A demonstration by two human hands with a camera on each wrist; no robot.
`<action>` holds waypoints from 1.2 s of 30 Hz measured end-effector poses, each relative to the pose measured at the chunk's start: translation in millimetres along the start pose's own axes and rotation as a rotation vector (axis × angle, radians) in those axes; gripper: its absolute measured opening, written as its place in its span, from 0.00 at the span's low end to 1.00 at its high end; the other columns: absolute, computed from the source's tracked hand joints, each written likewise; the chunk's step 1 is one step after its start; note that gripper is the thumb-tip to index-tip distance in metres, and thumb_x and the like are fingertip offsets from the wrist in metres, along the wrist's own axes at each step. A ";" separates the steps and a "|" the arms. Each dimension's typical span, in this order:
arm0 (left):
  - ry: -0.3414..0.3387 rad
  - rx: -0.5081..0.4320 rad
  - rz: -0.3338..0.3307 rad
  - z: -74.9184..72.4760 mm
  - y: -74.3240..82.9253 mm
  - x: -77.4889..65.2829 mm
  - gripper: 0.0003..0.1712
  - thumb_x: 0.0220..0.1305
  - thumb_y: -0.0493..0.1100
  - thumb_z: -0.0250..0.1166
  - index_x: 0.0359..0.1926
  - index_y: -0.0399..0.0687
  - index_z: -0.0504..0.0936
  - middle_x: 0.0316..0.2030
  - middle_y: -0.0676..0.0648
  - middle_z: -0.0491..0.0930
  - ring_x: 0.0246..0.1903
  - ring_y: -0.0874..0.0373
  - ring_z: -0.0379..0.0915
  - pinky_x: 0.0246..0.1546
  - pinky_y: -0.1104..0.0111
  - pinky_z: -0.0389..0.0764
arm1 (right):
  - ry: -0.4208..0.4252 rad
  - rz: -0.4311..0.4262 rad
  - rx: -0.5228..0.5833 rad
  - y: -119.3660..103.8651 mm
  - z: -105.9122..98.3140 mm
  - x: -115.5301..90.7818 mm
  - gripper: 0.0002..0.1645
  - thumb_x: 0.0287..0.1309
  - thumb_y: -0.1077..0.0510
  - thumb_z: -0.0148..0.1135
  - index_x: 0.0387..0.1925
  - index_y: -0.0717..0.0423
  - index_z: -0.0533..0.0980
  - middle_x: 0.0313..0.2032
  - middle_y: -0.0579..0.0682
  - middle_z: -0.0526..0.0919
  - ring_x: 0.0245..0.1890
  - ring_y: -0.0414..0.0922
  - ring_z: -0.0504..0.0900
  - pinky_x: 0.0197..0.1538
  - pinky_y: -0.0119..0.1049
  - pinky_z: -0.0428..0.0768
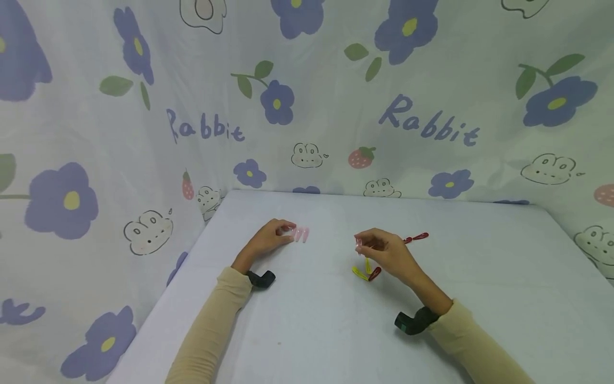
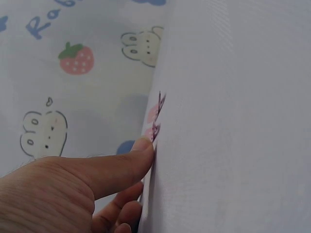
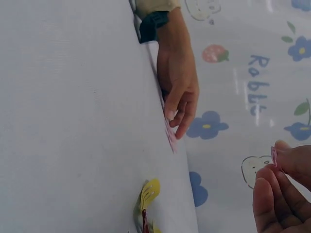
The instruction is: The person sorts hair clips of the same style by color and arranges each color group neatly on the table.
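Note:
On the left of the white table, a short row of pink snap hair clips [image 1: 305, 234] lies side by side. My left hand [image 1: 267, 238] pinches the nearest of them between thumb and fingertips, low against the tabletop. Held up above the table, a pink hair clip [image 1: 358, 244] is between the thumb and fingers of my right hand [image 1: 390, 253]. Beneath that hand lie yellow hair clips [image 1: 360, 273] and a dark red hair clip [image 1: 375, 273]. Behind it are red hair clips [image 1: 420, 236], partly hidden by the hand.
A white cloth covers the table [image 1: 312, 330]. A curtain [image 1: 326, 96] printed with flowers and rabbits hangs along the back and left edges. Each wrist wears a black camera mount [image 1: 261, 279].

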State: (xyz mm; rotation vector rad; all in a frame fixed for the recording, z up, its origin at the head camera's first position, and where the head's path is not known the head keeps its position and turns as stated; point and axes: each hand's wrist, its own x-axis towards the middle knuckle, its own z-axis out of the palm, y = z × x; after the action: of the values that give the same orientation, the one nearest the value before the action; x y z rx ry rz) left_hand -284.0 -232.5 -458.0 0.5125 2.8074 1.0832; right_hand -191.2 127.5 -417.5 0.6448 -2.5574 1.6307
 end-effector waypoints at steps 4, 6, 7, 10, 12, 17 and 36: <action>0.008 0.010 -0.002 1.4 -1.0 0.0 0.22 0.65 0.44 0.68 0.59 0.49 0.81 0.50 0.42 0.79 0.43 0.52 0.71 0.46 0.61 0.72 | 0.017 -0.018 0.049 -3.0 1.1 4.8 0.18 0.61 0.52 0.70 0.51 0.50 0.80 0.39 0.49 0.86 0.39 0.59 0.85 0.39 0.31 0.83; 0.011 0.018 -0.009 2.2 -1.4 0.0 0.22 0.65 0.44 0.68 0.59 0.50 0.81 0.50 0.42 0.78 0.43 0.53 0.71 0.46 0.62 0.72 | 0.019 -0.024 0.058 -4.5 1.6 7.2 0.19 0.61 0.52 0.70 0.52 0.52 0.80 0.40 0.50 0.86 0.39 0.61 0.84 0.40 0.31 0.83; 0.010 0.020 -0.012 2.7 -1.6 0.2 0.22 0.65 0.45 0.68 0.60 0.50 0.81 0.50 0.43 0.78 0.43 0.53 0.70 0.46 0.62 0.72 | 0.020 -0.024 0.057 -5.3 1.6 8.5 0.19 0.60 0.52 0.70 0.52 0.53 0.80 0.40 0.50 0.86 0.39 0.62 0.84 0.40 0.33 0.84; 0.010 0.020 -0.015 3.2 -1.3 0.1 0.22 0.65 0.45 0.68 0.60 0.50 0.81 0.50 0.43 0.78 0.43 0.52 0.71 0.46 0.62 0.72 | 0.018 -0.012 0.042 -6.0 2.3 12.3 0.20 0.61 0.51 0.70 0.52 0.54 0.79 0.40 0.50 0.86 0.40 0.61 0.84 0.41 0.40 0.85; 0.008 0.018 -0.016 3.2 -1.5 -0.1 0.22 0.65 0.45 0.68 0.60 0.50 0.80 0.50 0.42 0.78 0.44 0.52 0.71 0.46 0.61 0.72 | 0.017 0.006 0.039 -5.6 3.0 14.8 0.19 0.62 0.50 0.69 0.52 0.53 0.80 0.40 0.50 0.87 0.40 0.61 0.84 0.41 0.45 0.85; 0.006 0.012 -0.023 3.5 -1.7 0.2 0.22 0.66 0.45 0.68 0.60 0.51 0.80 0.50 0.43 0.78 0.44 0.53 0.71 0.47 0.61 0.73 | 0.026 0.038 0.027 -3.6 6.4 22.6 0.17 0.61 0.50 0.70 0.50 0.51 0.81 0.41 0.50 0.88 0.40 0.55 0.85 0.41 0.42 0.84; 0.010 0.008 -0.027 4.3 -0.8 0.4 0.22 0.66 0.44 0.68 0.60 0.51 0.81 0.51 0.43 0.78 0.45 0.53 0.71 0.46 0.61 0.72 | 0.038 0.142 0.072 -4.2 38.1 58.6 0.16 0.59 0.50 0.72 0.48 0.47 0.82 0.45 0.48 0.87 0.44 0.47 0.81 0.46 0.39 0.78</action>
State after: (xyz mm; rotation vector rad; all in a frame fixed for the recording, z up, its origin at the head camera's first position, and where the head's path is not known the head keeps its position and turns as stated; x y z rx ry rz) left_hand -283.8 -230.2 -461.7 0.4705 2.8197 1.0723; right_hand -236.2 73.7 -416.2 0.4415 -2.5820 1.7662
